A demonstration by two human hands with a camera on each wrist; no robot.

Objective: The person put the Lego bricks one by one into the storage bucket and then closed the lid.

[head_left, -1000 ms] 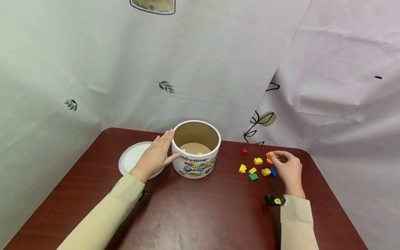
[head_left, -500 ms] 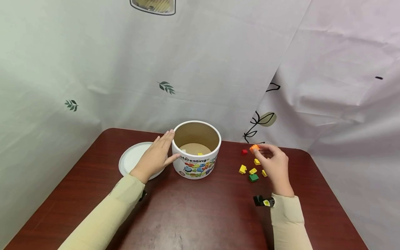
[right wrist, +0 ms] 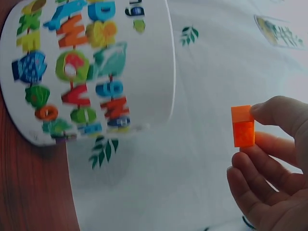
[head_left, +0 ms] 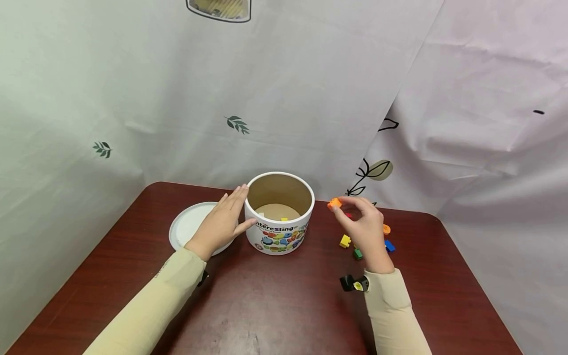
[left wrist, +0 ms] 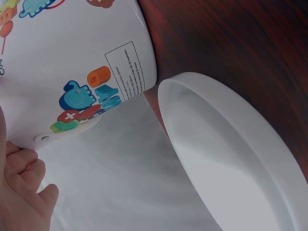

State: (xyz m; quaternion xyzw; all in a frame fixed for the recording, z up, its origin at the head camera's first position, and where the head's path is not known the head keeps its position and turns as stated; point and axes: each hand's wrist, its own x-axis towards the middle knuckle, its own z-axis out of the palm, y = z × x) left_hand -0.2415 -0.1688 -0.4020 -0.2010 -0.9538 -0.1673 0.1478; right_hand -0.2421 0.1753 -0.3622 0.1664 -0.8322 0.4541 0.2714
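My right hand pinches an orange toy brick between thumb and fingertips, to the right of the round white tub. The right wrist view shows the brick as two stacked orange layers. With its fingers straight, my left hand rests against the left side of the tub, fingertips at the rim. This tub stands upright and open, printed with colourful letters and pictures; a white and a yellow brick show inside. Behind my left hand lies the white lid, partly covered by it.
Loose bricks lie on the dark red table right of the tub: yellow, green, blue and another orange piece. My right hand hides some of them. A pale cloth backdrop hangs behind the table.
My right hand has lifted the orange brick from the pile and carried it left toward the tub. The left hand has stayed in place on the tub.
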